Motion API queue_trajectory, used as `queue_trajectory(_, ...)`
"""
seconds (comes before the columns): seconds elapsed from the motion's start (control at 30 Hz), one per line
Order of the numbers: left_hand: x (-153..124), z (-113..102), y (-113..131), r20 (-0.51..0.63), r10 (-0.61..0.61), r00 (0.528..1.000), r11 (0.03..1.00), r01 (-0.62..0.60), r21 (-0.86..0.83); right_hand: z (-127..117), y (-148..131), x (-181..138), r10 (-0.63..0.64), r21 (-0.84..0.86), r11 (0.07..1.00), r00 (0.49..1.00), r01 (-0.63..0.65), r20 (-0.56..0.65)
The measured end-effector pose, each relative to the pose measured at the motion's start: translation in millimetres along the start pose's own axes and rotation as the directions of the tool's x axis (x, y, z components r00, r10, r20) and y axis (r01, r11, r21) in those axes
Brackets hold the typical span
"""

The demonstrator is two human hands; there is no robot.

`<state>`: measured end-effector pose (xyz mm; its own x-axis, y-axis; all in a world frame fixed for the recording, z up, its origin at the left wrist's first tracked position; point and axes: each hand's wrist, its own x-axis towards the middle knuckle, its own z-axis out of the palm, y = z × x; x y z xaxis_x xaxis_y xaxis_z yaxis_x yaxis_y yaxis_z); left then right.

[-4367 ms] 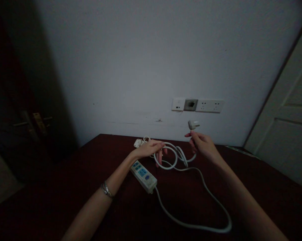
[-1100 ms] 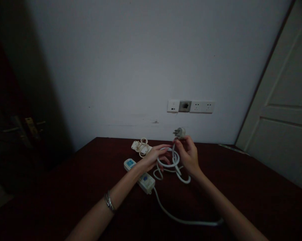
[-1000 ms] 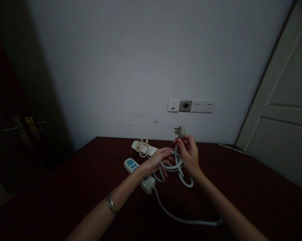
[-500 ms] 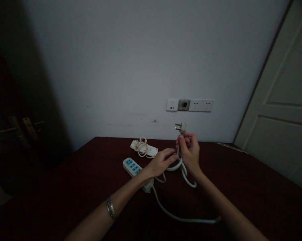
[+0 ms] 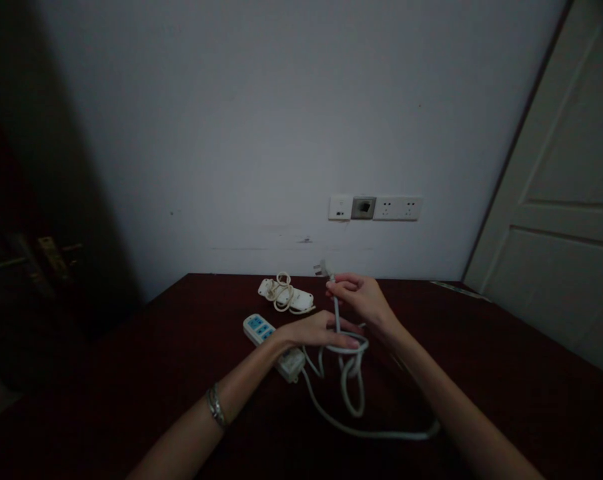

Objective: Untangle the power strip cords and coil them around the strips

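Note:
Between the fingertips of my right hand (image 5: 364, 299) is the white cord just below its plug (image 5: 322, 269), whose metal prongs point left. From there the power cord (image 5: 337, 313) drops into a loop around my left hand (image 5: 321, 331), which is closed on the coiled part. More cord loops (image 5: 352, 390) hang below that hand. A white power strip with blue sockets (image 5: 261, 328) lies under my left forearm, partly hidden by it. Its cord runs along the table toward my right forearm.
Behind, a second white power strip (image 5: 296, 298) lies with its thin cord bunched on top. The dark red table (image 5: 181, 333) meets a pale wall carrying a row of wall sockets (image 5: 397, 208). A white door (image 5: 571, 200) stands at the right, a dark door handle (image 5: 56, 253) at the left.
My right hand has moved left with the plug, which now sits lower and farther left. The cord loops have shifted and hang below my left hand.

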<state>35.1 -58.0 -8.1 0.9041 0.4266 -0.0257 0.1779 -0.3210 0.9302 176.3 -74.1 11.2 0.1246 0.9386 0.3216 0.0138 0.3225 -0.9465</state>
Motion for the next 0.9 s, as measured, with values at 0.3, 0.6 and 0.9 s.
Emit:
queue_trajectory(0.3,2.7,15.5,2.0,0.062,-0.047,0.997,0.976,0.059,-0.209,-14.2,-4.0,7.1,-0.023,0.145,0.988,0.980,0.052,-0.197)
queue_trajectory(0.6,-2.6,2.1,-0.2,0.125,0.020,0.992,0.895,0.038,-0.445,-42.5,-4.5,18.3,-0.066,0.083,0.992,0.957,0.093,-0.281)
queue_trajectory(0.9,-3.5,-17.4,-5.7,0.013,0.124,0.992,0.965,-0.117,-0.236,-60.8,4.2,25.4,-0.034,0.194,0.971,0.889,0.137,-0.457)
